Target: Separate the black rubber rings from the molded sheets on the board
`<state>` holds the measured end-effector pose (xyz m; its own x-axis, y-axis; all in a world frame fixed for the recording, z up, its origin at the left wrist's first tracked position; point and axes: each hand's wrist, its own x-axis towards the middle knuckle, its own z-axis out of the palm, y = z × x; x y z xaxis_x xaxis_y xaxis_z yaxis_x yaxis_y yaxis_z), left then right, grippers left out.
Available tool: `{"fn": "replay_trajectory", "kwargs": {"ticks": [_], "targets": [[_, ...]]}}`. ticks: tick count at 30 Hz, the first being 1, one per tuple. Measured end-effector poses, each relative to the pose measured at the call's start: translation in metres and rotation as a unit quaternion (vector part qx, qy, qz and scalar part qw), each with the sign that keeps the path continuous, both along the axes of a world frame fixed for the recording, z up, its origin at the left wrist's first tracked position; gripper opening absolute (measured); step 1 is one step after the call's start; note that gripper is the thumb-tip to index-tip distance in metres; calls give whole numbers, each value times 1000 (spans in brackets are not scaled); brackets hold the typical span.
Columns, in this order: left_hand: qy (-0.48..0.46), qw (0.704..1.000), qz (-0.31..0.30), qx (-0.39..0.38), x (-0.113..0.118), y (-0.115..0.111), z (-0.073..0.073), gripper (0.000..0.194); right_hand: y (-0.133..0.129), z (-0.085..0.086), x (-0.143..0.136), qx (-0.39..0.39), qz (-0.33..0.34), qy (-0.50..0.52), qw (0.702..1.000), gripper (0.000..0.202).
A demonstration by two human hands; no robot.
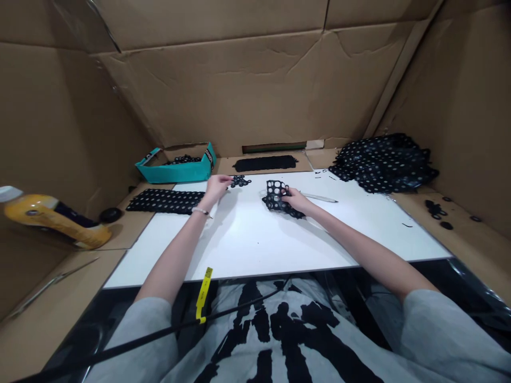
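My right hand point(295, 200) grips a piece of black mesh with round holes point(275, 198) above the middle of the white board point(255, 244). The mesh hangs partly folded, its lower end near the board. Farther left, my left hand point(219, 186) has its fingertips pinched together at the edge of a small pile of black rings point(240, 181). Whether a ring is between those fingertips is too small to tell. Beside the left wrist lies a flat strip of black perforated mesh point(165, 201). Behind the right hand is a slim pen-like tool point(319, 197).
A teal open box point(175, 173) with black pieces stands back left, near a toppled yellow bottle point(56, 218) and tweezers point(56, 279). Another black strip point(265, 163) lies behind the board. Heaped black mesh point(387, 162) and loose scraps point(435, 209) are right. Cardboard walls point(239, 85) surround the area.
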<state>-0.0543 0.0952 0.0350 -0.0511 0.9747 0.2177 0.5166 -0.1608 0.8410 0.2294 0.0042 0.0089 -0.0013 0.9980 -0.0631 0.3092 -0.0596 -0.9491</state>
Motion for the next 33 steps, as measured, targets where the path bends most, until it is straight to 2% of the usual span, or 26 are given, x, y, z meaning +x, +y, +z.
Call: {"fn": "replay_trajectory", "kwargs": {"ticks": [1, 3, 7, 10, 14, 19, 24, 28, 30, 33], "targets": [[21, 999, 27, 17, -14, 8, 0, 18, 0, 0, 1, -11, -5, 4, 1000, 18], [62, 997, 45, 19, -36, 21, -6, 20, 0, -1, 3, -20, -6, 8, 1000, 20], [129, 991, 24, 23, -49, 34, -23, 14, 0, -3, 3, 6, 1, 12, 1000, 22], [172, 984, -5, 41, -45, 37, -29, 9, 0, -5, 4, 5, -2, 16, 1000, 25], [208, 976, -44, 52, -44, 35, -29, 10, -1, -5, 4, 10, 1, 37, 999, 27], [166, 984, -51, 38, -44, 31, -25, 11, -5, 0, 1, -8, -5, 40, 999, 24], [98, 995, -6, 23, -27, 58, -12, 20, -4, -1, 1, -5, -6, 47, 999, 24], [105, 994, -18, 10, -7, 85, -6, 9, -2, -5, 3, -12, -5, 37, 999, 26], [117, 993, -32, 11, -2, 90, -8, 5, -1, -7, 4, -9, -2, 30, 1000, 23], [153, 987, -32, 42, 1, 85, -12, 7, 1, -9, 4, -7, 11, 22, 1000, 16]]}}
